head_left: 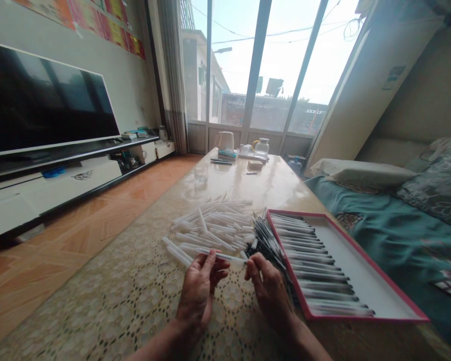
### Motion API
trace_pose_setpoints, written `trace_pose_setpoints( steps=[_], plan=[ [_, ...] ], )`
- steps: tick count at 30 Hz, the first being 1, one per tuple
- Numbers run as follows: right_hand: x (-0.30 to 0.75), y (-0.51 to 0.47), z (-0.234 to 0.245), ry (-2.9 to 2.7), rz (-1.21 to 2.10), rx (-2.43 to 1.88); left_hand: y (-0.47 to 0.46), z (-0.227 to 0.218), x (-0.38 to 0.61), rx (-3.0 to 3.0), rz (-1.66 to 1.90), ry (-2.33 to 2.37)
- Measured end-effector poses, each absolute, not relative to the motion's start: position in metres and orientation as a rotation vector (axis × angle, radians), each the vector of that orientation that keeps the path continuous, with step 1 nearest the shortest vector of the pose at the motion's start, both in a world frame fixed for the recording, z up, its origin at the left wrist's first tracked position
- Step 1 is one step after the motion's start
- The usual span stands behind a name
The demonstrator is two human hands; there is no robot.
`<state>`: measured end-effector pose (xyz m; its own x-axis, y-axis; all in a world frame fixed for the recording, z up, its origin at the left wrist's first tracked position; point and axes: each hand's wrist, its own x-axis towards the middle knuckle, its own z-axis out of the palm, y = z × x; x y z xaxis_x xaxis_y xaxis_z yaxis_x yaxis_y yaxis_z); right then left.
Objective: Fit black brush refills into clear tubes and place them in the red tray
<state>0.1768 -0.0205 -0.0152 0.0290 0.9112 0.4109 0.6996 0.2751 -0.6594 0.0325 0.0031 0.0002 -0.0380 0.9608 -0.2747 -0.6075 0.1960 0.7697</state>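
Note:
My left hand (200,286) pinches a slim white plastic tube (233,258) between thumb and fingers. It lies almost level above the table. At the tube's right end, the fingertips of my right hand (265,283) are closed; a small dark bit shows there, too small to name. Just beyond my hands spreads a loose pile of white tubes (214,223). Beside it, thin black-and-grey sticks (268,238) are heaped against a shallow pink-rimmed box (383,271). Inside the box, slender white tubes with dark ends (311,255) form a row along the left side.
The long table (146,286) has a patterned lace-like cover. Farther along it are a drinking glass (200,175), a glass jug (262,147) and a small box (255,165). A teal-covered seat (334,193) runs along the right; a television cabinet (93,175) stands left.

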Motion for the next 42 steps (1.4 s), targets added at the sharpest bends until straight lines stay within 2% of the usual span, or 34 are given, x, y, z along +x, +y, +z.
trace_pose_setpoints(
  steps=[7, 14, 42],
  plan=[
    [0.1782, -0.0186, -0.019, -1.662, 0.489, -1.495, 0.0027, -0.0018, 0.0333, 0.486, 1.338, 0.909],
    [0.1775, -0.0183, -0.0191, -1.703, 0.41, -1.499, 0.0019, -0.0024, 0.034, 0.504, 1.362, 0.938],
    [0.1767, -0.0189, -0.0177, -1.636, 0.48, -1.551, 0.0002, -0.0022, 0.0345, 0.604, 1.359, 0.914]
  ],
)
